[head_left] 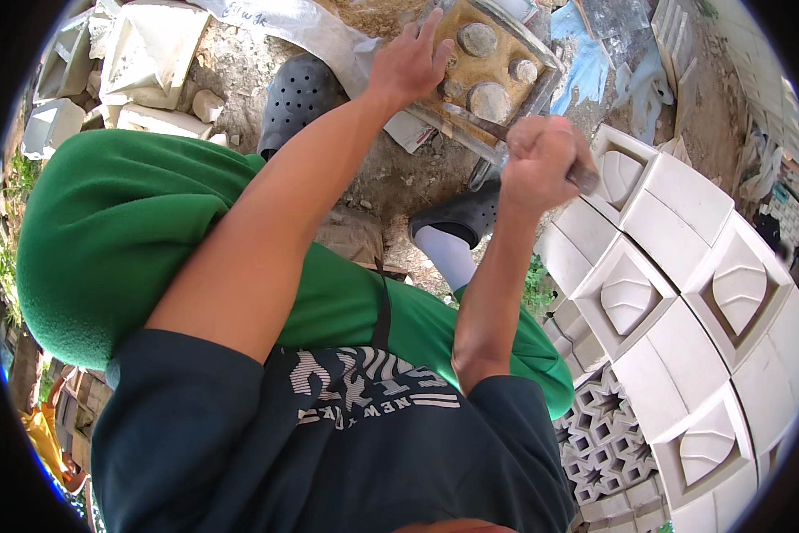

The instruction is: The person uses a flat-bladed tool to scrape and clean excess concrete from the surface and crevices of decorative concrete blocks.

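Observation:
A square mould frame [549, 82] lies at the top centre, filled with tan, sand-like material [473, 69] and showing several round grey knobs [488, 102]. My left hand [408, 60] rests on the mould's left edge, fingers stretched and apart, holding nothing. Closed in a fist, my right hand [546, 160] grips the brown handle of a hand tool at the near right corner. The tool's narrow dark metal blade [475, 120] points left over the near rim of the mould. Its exact kind is unclear, and my fist is slightly blurred.
Stacked white moulded blocks [675, 213] fill the right side, with star-patterned lattice blocks [606, 435] below. White cast pieces [155, 53] and rubble lie upper left. A white sack [302, 31] touches the ground near my grey clog [300, 93]. Blue plastic sheet [580, 53] lies beyond the mould.

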### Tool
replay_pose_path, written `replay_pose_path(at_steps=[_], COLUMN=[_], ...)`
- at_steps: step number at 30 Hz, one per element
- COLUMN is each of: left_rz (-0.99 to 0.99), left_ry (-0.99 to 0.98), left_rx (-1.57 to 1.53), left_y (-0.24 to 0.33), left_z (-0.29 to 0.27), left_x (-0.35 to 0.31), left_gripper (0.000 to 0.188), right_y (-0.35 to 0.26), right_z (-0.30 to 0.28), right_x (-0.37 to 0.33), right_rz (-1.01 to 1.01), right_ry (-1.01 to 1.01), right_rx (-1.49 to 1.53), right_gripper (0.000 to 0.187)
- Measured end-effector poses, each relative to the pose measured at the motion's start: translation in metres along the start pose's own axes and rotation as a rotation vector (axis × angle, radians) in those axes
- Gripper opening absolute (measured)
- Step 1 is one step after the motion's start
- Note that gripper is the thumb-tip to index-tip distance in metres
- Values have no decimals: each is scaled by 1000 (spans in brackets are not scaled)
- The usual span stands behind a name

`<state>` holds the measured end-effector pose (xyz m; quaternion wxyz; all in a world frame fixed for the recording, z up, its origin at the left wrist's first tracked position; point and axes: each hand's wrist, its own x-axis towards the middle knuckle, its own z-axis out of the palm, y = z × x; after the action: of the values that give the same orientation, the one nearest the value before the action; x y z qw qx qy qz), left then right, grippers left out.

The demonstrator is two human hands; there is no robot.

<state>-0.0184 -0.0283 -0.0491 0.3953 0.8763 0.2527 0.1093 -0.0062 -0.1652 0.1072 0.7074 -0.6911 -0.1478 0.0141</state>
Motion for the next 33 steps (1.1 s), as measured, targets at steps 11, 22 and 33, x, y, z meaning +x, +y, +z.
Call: replay_pose_path(at_steps=[11, 22, 33], left_rz=[-21, -57, -169], left_ry=[-19, -51, 97], left_rx=[1, -49, -170], left_y=[2, -6, -13], left_z=[-2, 6, 16], left_x=[0, 2, 12], left_gripper=[58, 56, 44], right_y=[21, 43, 36], right_z=[1, 0, 2], right_x=[-11, -33, -24], right_rz=[39, -248, -396], right_ry=[28, -79, -274], right_rx=[26, 68, -73], right_gripper=[31, 28, 31])
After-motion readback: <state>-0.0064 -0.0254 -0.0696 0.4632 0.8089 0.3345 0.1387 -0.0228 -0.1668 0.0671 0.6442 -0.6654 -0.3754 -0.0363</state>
